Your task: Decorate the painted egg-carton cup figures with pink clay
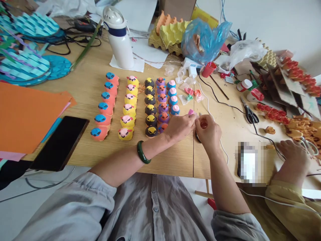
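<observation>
My left hand (179, 127), with a green bangle at the wrist, is closed in a pinch near the table's middle. A small pink piece (191, 112) shows at its fingertips. My right hand (208, 132) is closed beside it, its fingertips meeting those of my left hand; what it pinches is too small to name. Dark scissors lie partly hidden beneath my right hand. Left of my hands stand rows of small painted figures: coral and blue (102, 107), yellow and pink (129, 110), black and yellow (150, 109), purple and orange (163, 107), blue and pink (173, 100).
A white bottle (120, 43) stands behind the rows. A black phone (60, 144) and orange sheets (30, 117) lie left. Small plastic bags (189, 95), a red cup (208, 69), cables and black-handled scissors (250, 115) lie right. Another person's hand (293, 157) rests far right.
</observation>
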### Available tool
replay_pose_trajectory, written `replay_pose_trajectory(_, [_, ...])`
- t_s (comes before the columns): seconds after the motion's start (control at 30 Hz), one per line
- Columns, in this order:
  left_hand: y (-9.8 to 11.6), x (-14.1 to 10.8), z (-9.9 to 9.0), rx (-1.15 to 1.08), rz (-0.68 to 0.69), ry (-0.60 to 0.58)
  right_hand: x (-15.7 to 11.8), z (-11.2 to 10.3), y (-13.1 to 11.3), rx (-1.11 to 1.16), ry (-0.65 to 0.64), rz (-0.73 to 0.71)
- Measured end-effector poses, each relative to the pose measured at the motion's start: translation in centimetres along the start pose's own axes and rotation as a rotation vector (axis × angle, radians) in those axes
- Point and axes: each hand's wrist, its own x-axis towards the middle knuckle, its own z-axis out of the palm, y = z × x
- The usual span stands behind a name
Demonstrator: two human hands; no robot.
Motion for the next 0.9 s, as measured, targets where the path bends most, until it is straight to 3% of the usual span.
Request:
replay_pose_trajectory(0.23, [-0.5,-0.1,0.5,0.048,0.023,0.065,0.1,1.0,0.8,0.237,-0.038,-0.045])
replay_pose_trajectory(0.33, [-0.6,-0.1,0.4,0.01,-0.03,0.112,-0.1,0.8,0.4,0.34,-0.04,-0.002])
replay_pose_trajectory(0.47, [-0.8,0.0,0.4,-0.062,0.014,0.126,-0.5,0.2,-0.4,0.443,-0.089,-0.02])
replay_pose_trajectory(0.73, [-0.4,0.1,0.5,-0.045,0.066,0.048,-0.3,1.0,-0.2,0.44,-0.056,-0.023])
replay_pose_trajectory(0.9, [0.3,0.4,0.4,0.027,-0.084,-0.032,0.0,2.1,0.0,0.23,0.108,-0.003])
